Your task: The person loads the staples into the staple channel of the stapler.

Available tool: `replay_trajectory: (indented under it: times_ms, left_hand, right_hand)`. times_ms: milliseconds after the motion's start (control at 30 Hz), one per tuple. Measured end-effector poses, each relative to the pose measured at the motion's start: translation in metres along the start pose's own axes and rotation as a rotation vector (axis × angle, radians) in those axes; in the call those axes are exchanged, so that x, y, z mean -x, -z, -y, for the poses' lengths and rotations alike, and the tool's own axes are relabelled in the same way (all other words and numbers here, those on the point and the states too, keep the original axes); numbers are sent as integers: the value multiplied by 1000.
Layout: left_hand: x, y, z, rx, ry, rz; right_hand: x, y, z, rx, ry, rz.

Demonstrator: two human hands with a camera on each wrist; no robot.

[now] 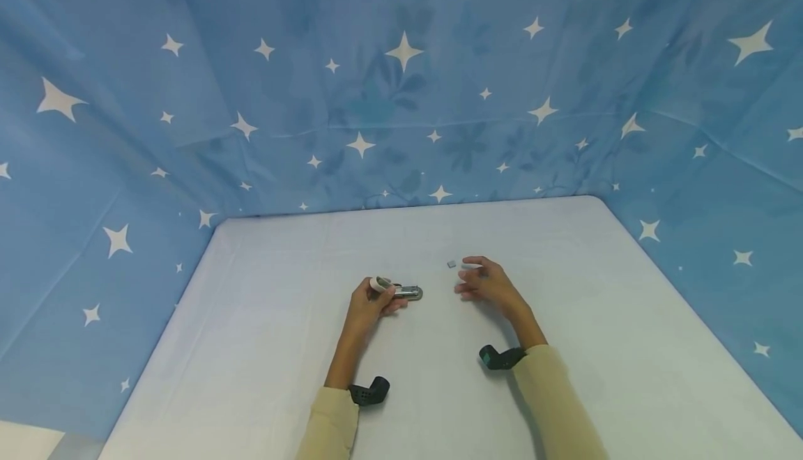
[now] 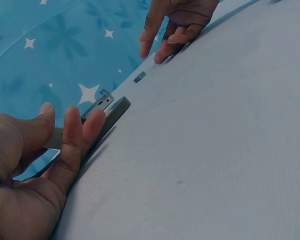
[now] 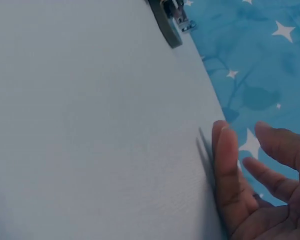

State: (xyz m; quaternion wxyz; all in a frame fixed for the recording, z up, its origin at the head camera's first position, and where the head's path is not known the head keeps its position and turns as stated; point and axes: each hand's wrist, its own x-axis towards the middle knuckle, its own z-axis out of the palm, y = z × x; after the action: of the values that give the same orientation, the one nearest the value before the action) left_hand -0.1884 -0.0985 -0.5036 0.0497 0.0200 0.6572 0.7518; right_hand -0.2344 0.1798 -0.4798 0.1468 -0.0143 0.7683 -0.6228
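Observation:
My left hand (image 1: 370, 304) grips a small stapler (image 1: 410, 293) by its rear end, close to the tabletop. The stapler's top cover is raised, baring the metal staple channel (image 2: 105, 101) above the dark base (image 2: 121, 107). A short strip of staples (image 1: 451, 263) lies on the table, beyond the stapler's front and to its right. Beside that strip is my right hand (image 1: 489, 284), its fingers spread apart and holding nothing. In the right wrist view, the right hand (image 3: 265, 195) appears at lower right and the stapler's front (image 3: 168, 30) at the top.
A white cloth covers the table (image 1: 282, 258). Behind it and along both sides hangs a blue curtain (image 1: 301, 97) with white stars. Black cameras are strapped to the left wrist (image 1: 370, 392) and the right wrist (image 1: 500, 357).

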Motion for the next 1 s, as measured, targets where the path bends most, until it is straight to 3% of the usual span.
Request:
replay_trajectory:
  times_ms: [200,400,633,767,1000]
  left_hand:
    - [-1,0,-1,25,18,-5]
    - [-1,2,2,30,-25,22]
    - [0,-1,-2,12,45,-28]
    - [0,-1,-2,13,51,-26]
    - [0,0,1,37,26,0]
  right_hand:
    - [-18,4,-3,3,-14,-23]
    - [-29,2,-1,88,15,-7]
    - [-35,-4,-1,216,45,-23]
    - [-36,-6,0,286,51,-35]
    - [-39,-7,-4,251,44,-67]
